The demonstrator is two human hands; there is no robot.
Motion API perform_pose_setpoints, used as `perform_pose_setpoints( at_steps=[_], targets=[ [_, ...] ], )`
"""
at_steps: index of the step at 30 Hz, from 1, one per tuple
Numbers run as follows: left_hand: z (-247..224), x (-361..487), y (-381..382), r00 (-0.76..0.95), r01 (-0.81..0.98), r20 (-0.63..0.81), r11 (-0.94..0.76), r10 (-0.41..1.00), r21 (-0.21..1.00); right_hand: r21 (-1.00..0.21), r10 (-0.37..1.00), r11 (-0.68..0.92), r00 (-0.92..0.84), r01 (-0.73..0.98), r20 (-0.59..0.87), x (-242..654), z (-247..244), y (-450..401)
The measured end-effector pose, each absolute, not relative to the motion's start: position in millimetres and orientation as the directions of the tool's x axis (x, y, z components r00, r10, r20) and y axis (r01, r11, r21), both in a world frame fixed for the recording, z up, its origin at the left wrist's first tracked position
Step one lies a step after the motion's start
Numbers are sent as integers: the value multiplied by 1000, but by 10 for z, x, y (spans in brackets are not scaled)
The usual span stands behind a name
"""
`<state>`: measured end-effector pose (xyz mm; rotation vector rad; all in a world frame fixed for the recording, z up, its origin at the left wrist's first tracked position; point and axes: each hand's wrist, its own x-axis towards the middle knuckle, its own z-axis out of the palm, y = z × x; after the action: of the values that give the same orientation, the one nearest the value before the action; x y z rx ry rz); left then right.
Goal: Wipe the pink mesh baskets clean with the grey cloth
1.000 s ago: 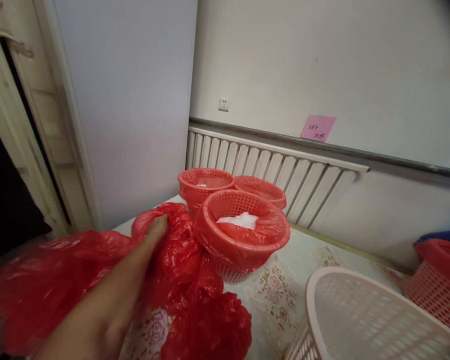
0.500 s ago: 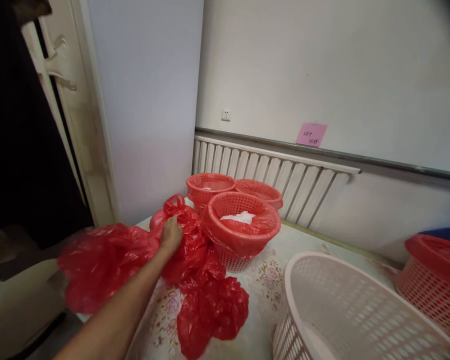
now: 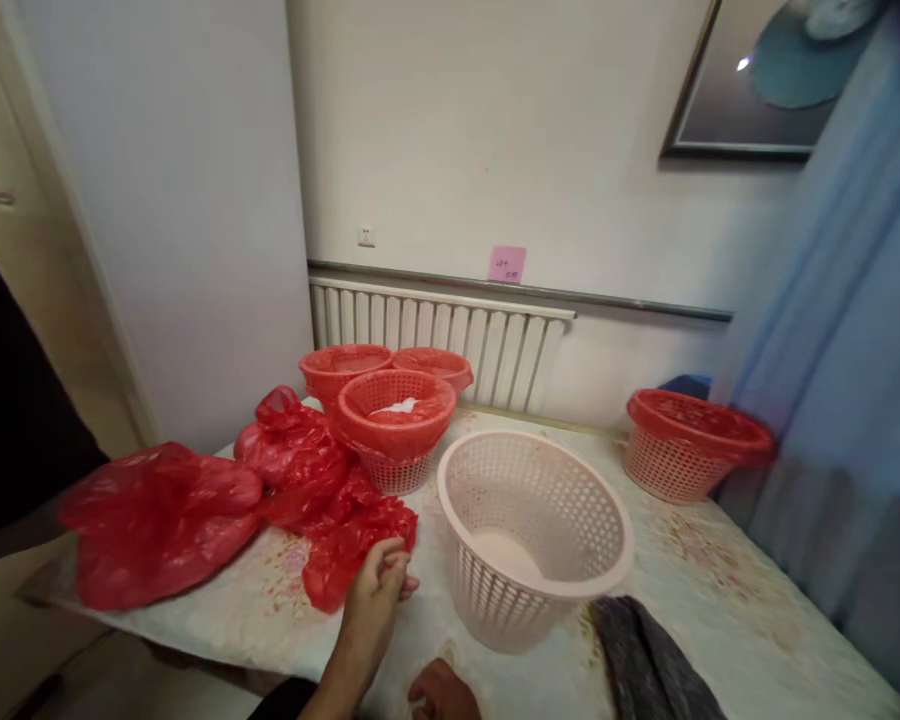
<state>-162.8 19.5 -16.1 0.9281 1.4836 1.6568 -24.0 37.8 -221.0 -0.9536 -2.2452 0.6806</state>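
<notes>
My left hand (image 3: pixel 375 595) hovers in front of a crumpled red plastic bag (image 3: pixel 334 570), its fingers loosely bent and apart, with nothing visible in them. At the bottom edge, my right hand (image 3: pixel 444 692) is partly cut off. Its fingers are curled in, and whatever they may hold is hidden. Right of my hands stands a large pale pink plastic basket (image 3: pixel 469 580) with open lattice walls. More red plastic bags (image 3: pixel 165 525) lie bunched at the left. Behind them, a small basket lined with a red bag (image 3: pixel 397 440) holds something white.
Two more red-lined baskets (image 3: pixel 345 362) stand at the back by the radiator (image 3: pixel 450 325). Another red-lined basket (image 3: pixel 679 465) sits at the right near a blue curtain (image 3: pixel 847 330). Dark grey cloth (image 3: pixel 649 655) lies on the flowered tablecloth (image 3: pixel 750 580) at the front right.
My left hand has left the red bags at the left and come back toward me and to the right. My right hand has entered at the bottom. The view has turned right.
</notes>
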Motion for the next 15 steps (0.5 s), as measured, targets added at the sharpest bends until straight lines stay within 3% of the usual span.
perform_pose_setpoints(
  at_steps=[3, 5, 10, 13, 15],
  targets=[
    [-66, -1320, 91, -490, 94, 158, -129, 857, 987, -750, 825, 498, -506, 436, 253, 191, -2014, 246],
    [1, -1124, -6, -483, 283, 318, -198, 815, 938, -785, 878, 435, -399, 440, 263, 565, -1826, 189],
    [213, -626, -252, -224, 696, 768, -453, 600, 557, -845, 950, 288, -24, 450, 311, 1456, -1223, 220],
    [384, -342, -234, -5, 763, 847, -546, 531, 347, -892, 949, 235, 107, 387, 297, 1771, -598, 181],
    [490, -171, -132, 112, 788, 840, -563, 531, 251, -905, 943, 297, 55, 306, 328, 1910, -136, 28]
  ],
)
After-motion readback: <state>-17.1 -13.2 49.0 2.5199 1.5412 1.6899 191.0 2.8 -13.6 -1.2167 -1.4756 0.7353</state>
